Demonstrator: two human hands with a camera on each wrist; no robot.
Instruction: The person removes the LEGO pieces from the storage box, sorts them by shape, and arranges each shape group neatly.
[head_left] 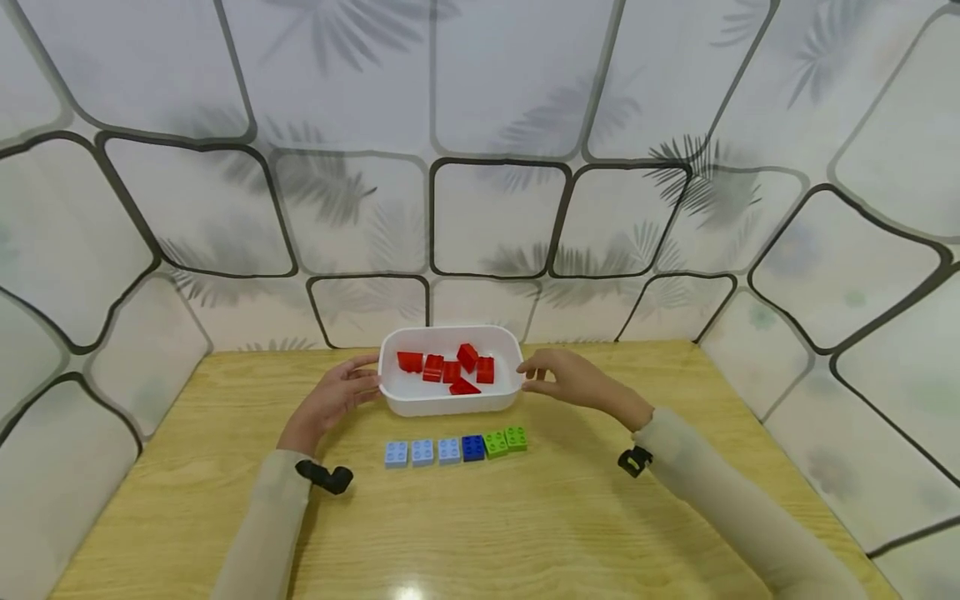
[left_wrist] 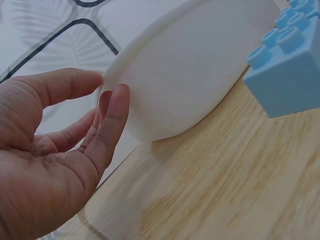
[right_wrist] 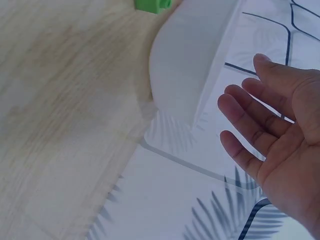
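Note:
A white tub (head_left: 448, 403) stands on the wooden table (head_left: 525, 517) and holds several red bricks (head_left: 450, 368). My left hand (head_left: 369, 377) is at the tub's left end; in the left wrist view its thumb and a straight finger (left_wrist: 116, 112) touch the tub's wall (left_wrist: 190, 65) just under the rim. My right hand (head_left: 529, 375) hovers at the tub's right end. In the right wrist view this hand (right_wrist: 240, 97) has its fingers spread, a small gap from the tub (right_wrist: 187, 65). Neither hand holds anything.
In front of the tub lies a row of bricks: three light blue (head_left: 422, 452), one dark blue (head_left: 473, 447), two green (head_left: 506, 440). A light blue brick (left_wrist: 287, 65) and a green brick (right_wrist: 152, 4) show in the wrist views. Patterned walls enclose the table.

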